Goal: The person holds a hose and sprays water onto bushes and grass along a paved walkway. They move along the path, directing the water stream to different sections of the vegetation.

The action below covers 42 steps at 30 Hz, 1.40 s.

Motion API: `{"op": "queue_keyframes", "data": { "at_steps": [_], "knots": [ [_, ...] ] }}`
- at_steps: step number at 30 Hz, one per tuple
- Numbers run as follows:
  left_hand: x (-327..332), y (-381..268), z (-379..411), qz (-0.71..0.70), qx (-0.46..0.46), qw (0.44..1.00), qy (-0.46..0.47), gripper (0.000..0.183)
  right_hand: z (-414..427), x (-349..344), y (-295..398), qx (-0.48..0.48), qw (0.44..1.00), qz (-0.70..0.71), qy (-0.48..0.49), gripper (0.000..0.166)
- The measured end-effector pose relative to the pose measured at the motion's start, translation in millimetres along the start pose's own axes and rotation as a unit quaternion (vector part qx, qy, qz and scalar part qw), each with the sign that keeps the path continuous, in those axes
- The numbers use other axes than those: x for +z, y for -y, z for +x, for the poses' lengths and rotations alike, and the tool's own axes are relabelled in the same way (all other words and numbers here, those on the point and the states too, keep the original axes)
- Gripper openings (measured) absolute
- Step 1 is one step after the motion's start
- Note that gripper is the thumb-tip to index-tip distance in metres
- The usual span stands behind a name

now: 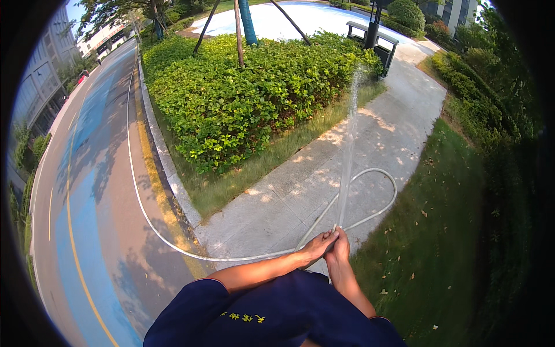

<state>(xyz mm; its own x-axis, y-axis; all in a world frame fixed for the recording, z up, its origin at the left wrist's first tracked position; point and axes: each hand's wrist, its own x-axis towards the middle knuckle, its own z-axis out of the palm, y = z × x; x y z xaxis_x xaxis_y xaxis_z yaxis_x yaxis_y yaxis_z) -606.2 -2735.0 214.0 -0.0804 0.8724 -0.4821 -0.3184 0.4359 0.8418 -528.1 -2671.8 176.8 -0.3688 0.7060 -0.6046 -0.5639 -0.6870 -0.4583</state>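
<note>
My left hand (321,243) and my right hand (340,245) meet in front of my body, both closed around the end of a pale garden hose (243,259). A jet of water (345,173) leaves the hose end and sprays away from me, breaking into droplets near the right end of a trimmed green hedge (260,91). Beyond my hands the hose makes a loop on the paving, then runs left in a curve and up along the road. My fingers hide most of the hose end.
A stone kerb (167,160) separates the hedge bed from the road (117,208). The paved path (303,186) runs to the upper right, past a dark metal-framed fixture (383,54). A shaded lawn (425,251) lies right. Support poles (238,34) stand around a wrapped tree trunk (247,21).
</note>
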Motion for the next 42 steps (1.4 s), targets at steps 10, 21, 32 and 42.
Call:
{"op": "queue_keyframes", "data": {
  "at_steps": [10, 21, 32, 42],
  "knots": [
    [-23.5, 14.1, 5.4, -0.094, 0.097, 0.966, -0.219, 0.047, -23.6, 9.8, -11.1, -0.241, 0.856, -0.451, 0.078, 0.027],
    [-61.7, -5.1, -30.5, -0.268, 0.085, 0.911, -0.301, 0.036, -17.8, -5.8, -52.1, 0.204, 0.675, -0.607, 0.366, 0.041],
    [-99.6, -10.4, -82.6, -0.374, 0.186, 0.823, -0.384, 0.034, -9.0, -3.1, -75.9, 0.107, 0.626, -0.636, 0.439, 0.043],
    [-103.5, -24.7, -97.7, -0.399, 0.200, 0.800, -0.401, 0.032, -15.8, 23.0, -76.8, 0.130, 0.544, -0.711, 0.426, 0.048]
  ]
}}
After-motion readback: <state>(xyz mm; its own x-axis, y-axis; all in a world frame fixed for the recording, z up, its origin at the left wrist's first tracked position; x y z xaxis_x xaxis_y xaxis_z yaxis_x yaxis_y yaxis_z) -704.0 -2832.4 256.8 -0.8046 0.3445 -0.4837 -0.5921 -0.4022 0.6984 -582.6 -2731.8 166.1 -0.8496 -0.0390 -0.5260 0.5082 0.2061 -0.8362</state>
